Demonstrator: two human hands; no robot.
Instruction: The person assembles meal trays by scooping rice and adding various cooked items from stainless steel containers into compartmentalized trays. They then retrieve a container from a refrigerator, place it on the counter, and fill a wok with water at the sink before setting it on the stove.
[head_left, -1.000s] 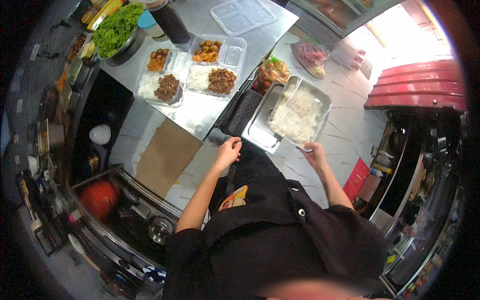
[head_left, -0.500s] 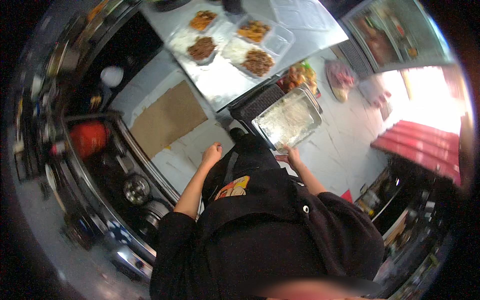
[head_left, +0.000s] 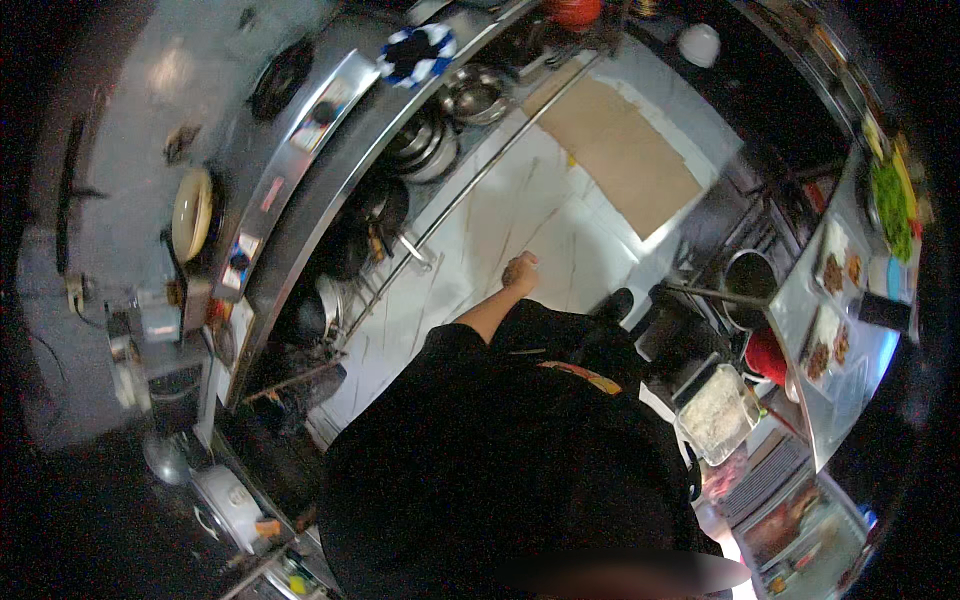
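Observation:
My left hand (head_left: 522, 272) hangs over the pale tiled floor with its fingers curled in, and I see nothing in it. The black sleeve of my left arm (head_left: 455, 345) comes up behind it. My right hand is hidden on the far side of my black top. To my right is a clear rectangular tub (head_left: 718, 412) of white grains that look like rice. Whether my right hand touches the tub cannot be seen.
A flat piece of cardboard (head_left: 620, 155) lies on the floor ahead. At left runs a steel counter (head_left: 300, 225) with steel bowls (head_left: 478, 95) and pots on its lower shelf. At right, a steel table (head_left: 830, 425) bears meal boxes (head_left: 828, 340) with rice and meat.
My view has swung to the left, so the steel table and the tub now lie at my right. My right hand, which was at the tub's near edge, has gone out of sight.

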